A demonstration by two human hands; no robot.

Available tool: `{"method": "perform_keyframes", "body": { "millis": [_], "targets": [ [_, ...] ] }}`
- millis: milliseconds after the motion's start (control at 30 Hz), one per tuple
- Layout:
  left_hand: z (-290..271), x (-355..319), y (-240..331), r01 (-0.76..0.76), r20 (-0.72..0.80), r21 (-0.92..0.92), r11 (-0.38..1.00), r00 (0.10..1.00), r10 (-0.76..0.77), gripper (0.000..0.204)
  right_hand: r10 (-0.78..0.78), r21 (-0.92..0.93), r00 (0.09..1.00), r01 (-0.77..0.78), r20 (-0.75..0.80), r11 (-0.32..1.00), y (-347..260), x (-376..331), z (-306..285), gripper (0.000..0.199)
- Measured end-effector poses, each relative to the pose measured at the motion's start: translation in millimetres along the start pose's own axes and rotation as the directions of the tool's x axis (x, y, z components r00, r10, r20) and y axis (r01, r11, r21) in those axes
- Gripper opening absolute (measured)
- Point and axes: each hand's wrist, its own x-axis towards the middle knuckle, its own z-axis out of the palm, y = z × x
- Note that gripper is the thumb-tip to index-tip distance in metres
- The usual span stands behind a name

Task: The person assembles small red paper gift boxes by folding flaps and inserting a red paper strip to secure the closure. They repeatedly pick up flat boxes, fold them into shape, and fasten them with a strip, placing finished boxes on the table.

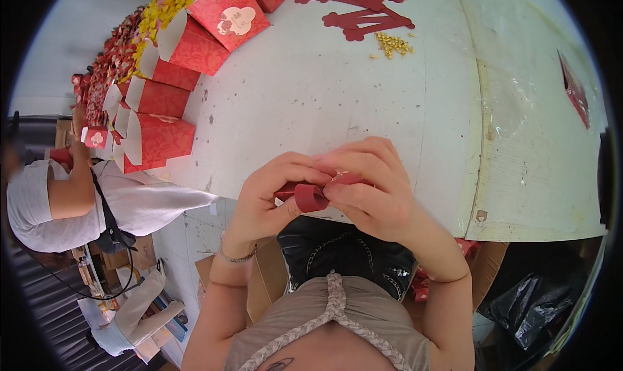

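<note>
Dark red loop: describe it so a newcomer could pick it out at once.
At the near edge of the white table, find the left hand and right hand close together. The dark red loop shows between them. It is curled, unlike the flat dark red strips farther up the table.

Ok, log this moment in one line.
left hand: holding curled red piece; right hand: holding same; table: red cutouts, gold pieces

Speckled white tabletop (292,92), pale tiled floor (198,231), dark ribbed surface (40,299) at lower left.

A red strap (310,199) curls — beside a partly hidden red box (285,192).
</note>
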Motion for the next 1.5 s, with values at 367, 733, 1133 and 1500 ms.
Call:
{"method": "perform_keyframes", "body": {
  "millis": [367, 733, 1133, 1500],
  "targets": [
    [1, -4, -13, -0.195, -0.065, 0.161, 0.968, 0.976, 0.207, 0.027, 0.061, 0.041, 0.997, -0.059, -0.040, 0.997, -3, 0, -2, 0.020],
    [3, -3, -15, -0.209, -0.075, 0.083, 0.974, 0.974, 0.215, 0.024, 0.049, 0.050, 0.999, -0.048, -0.022, 0.998, -2, -1, 0, 0.020],
    [-3, -3, -21, -0.278, -0.043, 0.198, 0.940, 0.956, 0.292, 0.024, 0.008, -0.042, 0.999, -0.010, -0.044, 0.999, -2, -1, 3, 0.018],
    [-6, 4, -22, -0.235, 0.014, 0.094, 0.968, 0.972, 0.235, 0.016, 0.232, 0.238, 0.973, -0.228, 0.014, 0.944, -6, -1, -1, 0.032]
  ]
}}
